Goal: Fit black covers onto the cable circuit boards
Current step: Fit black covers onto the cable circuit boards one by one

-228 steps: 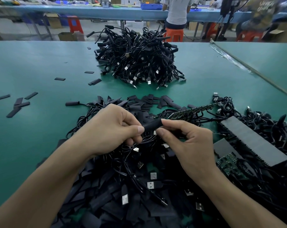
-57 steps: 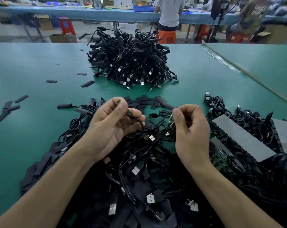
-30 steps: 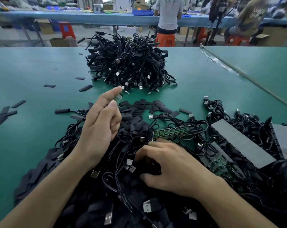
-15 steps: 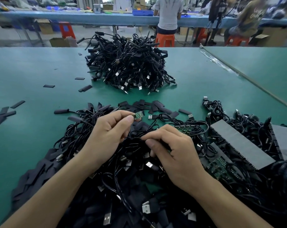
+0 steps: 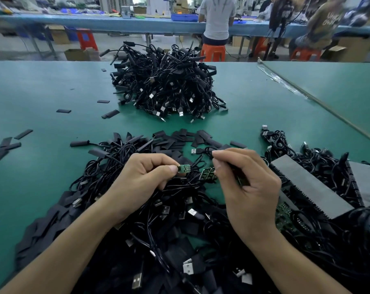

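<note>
Small green circuit board [image 5: 183, 168] at left hand [image 5: 140, 180] fingertips, above cable heap [image 5: 158, 219].

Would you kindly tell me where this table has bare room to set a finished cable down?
Bare mat lies right of the far cable pile, up to the table seam, and left of it among stray covers. Around the left hand and right hand, cables and covers crowd everything.
</note>
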The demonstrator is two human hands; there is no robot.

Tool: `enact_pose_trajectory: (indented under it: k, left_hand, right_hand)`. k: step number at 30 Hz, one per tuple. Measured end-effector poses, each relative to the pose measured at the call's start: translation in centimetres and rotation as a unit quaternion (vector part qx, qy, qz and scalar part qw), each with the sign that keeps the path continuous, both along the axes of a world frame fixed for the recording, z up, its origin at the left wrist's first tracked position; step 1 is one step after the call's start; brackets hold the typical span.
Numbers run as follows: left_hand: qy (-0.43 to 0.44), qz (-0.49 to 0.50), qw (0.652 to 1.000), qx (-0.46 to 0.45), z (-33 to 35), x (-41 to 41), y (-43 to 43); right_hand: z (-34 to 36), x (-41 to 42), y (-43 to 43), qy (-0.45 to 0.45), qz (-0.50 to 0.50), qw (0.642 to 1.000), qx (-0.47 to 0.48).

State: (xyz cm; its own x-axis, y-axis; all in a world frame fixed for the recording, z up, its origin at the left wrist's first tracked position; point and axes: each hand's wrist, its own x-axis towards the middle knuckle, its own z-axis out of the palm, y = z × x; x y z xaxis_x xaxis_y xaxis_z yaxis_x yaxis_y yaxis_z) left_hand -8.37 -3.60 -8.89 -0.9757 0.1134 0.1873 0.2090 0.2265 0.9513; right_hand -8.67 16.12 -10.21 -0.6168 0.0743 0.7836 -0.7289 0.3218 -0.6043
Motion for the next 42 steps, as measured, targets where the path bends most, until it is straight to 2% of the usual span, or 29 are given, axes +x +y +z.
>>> enact_pose_trajectory:
  k: [5,9,13,20,32,39,42]
  left_hand:
    - [0.003,-0.012,1.0,-0.006,-0.11,0.13,0.12]
    - [0.008,-0.023,1.0,0.002,0.04,0.17,0.3]
    - [0.004,-0.044,0.995,0.086,0.34,0.34,0.53]
    - [0.027,-0.033,0.997,0.069,0.32,0.42,0.65]
    - [-0.018,-0.034,0.997,0.073,0.2,0.34,0.4]
    - [-0.047,-0.025,0.995,0.083,0.43,0.22,0.69]
    - [-0.044,-0.023,0.996,0.074,0.54,0.32,0.66]
  right_hand:
    - [0.03,0.1,-0.11,-0.082,0.036,0.996,-0.019]
    - [0.11,0.15,-0.29,-0.079,0.048,0.996,-0.008]
    - [-0.08,0.03,-0.52,-0.07,0.078,0.994,0.02]
    - [-0.29,0.06,-0.67,-0.092,0.13,0.986,0.044]
    - [0.15,0.42,-0.59,-0.081,0.061,0.991,0.086]
    - [0.26,0.49,-0.38,-0.089,0.095,0.985,0.109]
    - [0.34,0.47,-0.19,-0.08,0.081,0.988,0.104]
